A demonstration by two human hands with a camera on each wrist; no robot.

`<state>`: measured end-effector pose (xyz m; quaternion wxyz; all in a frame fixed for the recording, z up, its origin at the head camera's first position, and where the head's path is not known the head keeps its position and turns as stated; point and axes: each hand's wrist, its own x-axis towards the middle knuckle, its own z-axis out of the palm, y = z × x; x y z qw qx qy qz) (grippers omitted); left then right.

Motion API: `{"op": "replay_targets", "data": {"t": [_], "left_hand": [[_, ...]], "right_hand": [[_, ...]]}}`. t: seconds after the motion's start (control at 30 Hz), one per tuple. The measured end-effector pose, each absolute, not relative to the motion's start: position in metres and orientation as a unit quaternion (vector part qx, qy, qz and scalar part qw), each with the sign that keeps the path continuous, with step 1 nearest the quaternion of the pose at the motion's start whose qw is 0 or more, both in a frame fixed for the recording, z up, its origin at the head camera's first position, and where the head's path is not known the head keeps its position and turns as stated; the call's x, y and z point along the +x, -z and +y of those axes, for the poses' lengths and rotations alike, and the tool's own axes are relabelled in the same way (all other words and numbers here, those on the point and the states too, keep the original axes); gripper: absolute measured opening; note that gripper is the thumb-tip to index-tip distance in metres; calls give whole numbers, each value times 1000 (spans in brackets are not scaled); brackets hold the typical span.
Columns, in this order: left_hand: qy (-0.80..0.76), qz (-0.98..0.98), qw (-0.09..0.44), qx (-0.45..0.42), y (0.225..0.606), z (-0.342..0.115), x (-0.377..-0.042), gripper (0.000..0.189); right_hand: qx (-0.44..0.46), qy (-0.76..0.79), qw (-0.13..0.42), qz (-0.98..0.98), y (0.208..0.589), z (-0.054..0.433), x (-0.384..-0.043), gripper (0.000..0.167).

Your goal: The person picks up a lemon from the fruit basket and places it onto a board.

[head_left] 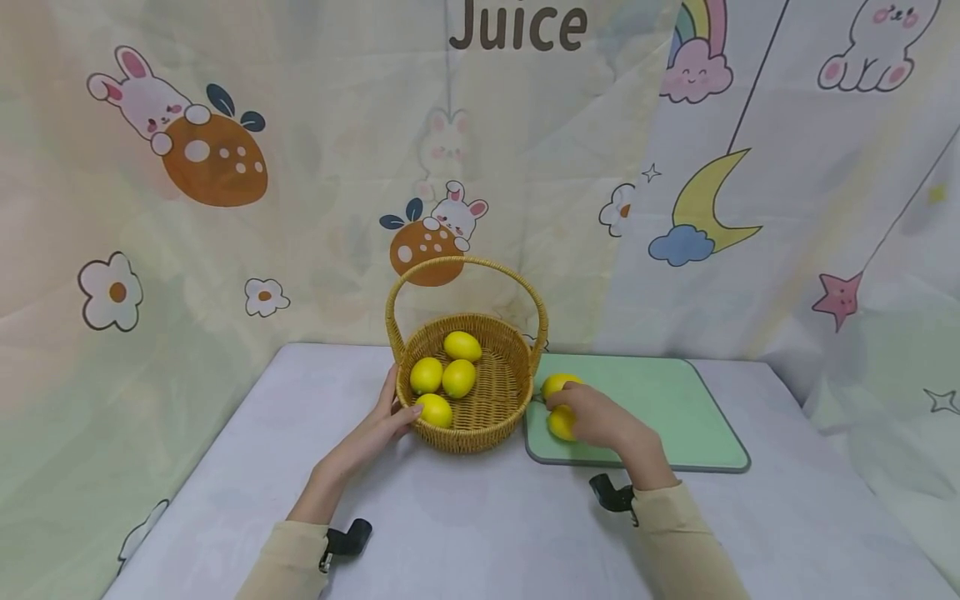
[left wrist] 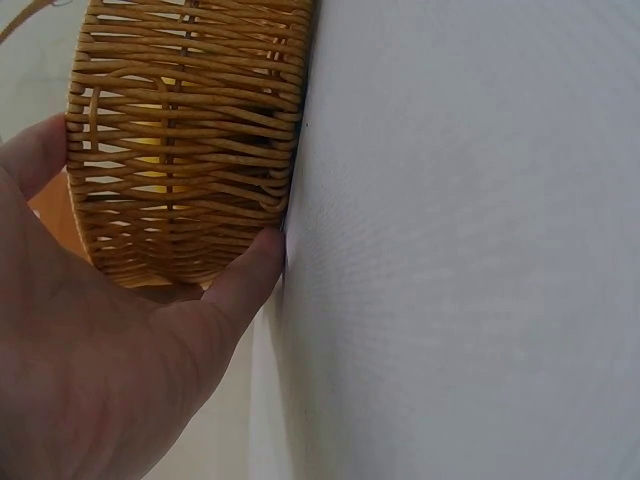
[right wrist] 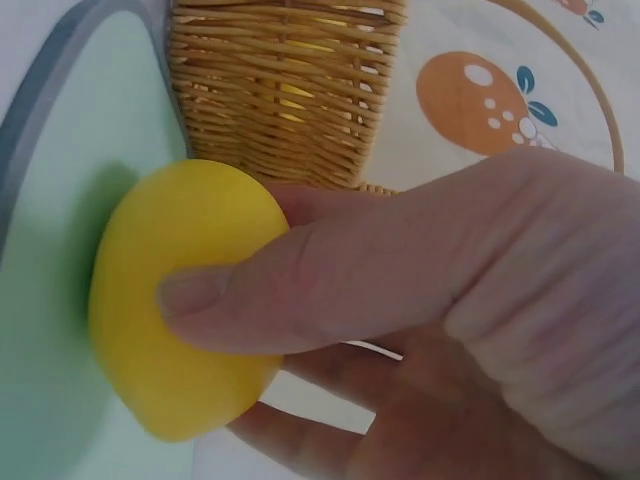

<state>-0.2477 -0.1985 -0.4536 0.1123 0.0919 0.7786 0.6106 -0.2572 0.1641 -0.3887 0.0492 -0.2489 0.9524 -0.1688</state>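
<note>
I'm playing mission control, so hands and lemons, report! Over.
Left hand holding basket. Right hand gripping one lemon. Four lemons inside basket. Basket's side between them and held lemon.

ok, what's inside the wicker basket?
Four yellow lemons, mostly toward the left of the wicker basket. Its woven floor shows at right; the part beneath the lemons is covered and can't be seen.

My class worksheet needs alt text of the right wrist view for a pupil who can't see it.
A right hand grips a yellow lemon close to a pale green board; beyond are part of a wicker basket and a printed cloth.
</note>
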Motion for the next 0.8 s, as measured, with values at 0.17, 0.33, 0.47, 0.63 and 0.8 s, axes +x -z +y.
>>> {"op": "replay_targets", "data": {"t": [0.17, 0.33, 0.47, 0.63, 0.8], "left_hand": [[-608, 780, 110, 95, 454, -199, -248, 90], [-604, 784, 112, 91, 454, -199, -248, 92], [-598, 788, 113, 92, 455, -199, -249, 92], [-593, 792, 111, 97, 454, -198, -248, 93], [-591, 793, 110, 94, 454, -198, -247, 93]], "right_hand": [[-261, 170, 35, 950, 392, 162, -259, 37], [-260, 170, 38, 950, 391, 163, -259, 34], [-247, 175, 42, 952, 387, 166, -258, 38], [-236, 188, 46, 952, 381, 168, -257, 46], [-244, 202, 43, 948, 372, 164, -253, 46]]}}
